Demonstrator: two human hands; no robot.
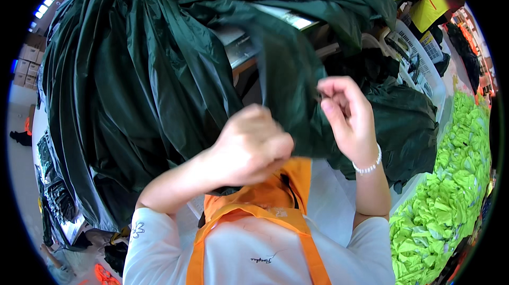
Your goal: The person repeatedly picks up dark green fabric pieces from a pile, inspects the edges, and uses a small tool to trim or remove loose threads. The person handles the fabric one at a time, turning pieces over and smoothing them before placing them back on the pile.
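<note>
Dark green, slightly shiny fabric (159,88) hangs in deep folds before me. A blurred length of it falls between my hands. My left hand (254,144) is closed in a fist, smeared by motion, just in front of the fabric; what it holds, if anything, is hidden. To the right, my right hand (347,118) has curled fingers, with thumb and fingertips at the edge of the hanging fabric, seemingly pinching it. A white beaded bracelet (369,162) circles that wrist.
Behind the fabric a table edge (249,62) shows. More dark green cloth (403,120) is bunched at the right, below a white plastic basket (424,57). A large heap of lime-green pieces (440,200) lies farther right. White boxes (29,59) are stacked at the far left.
</note>
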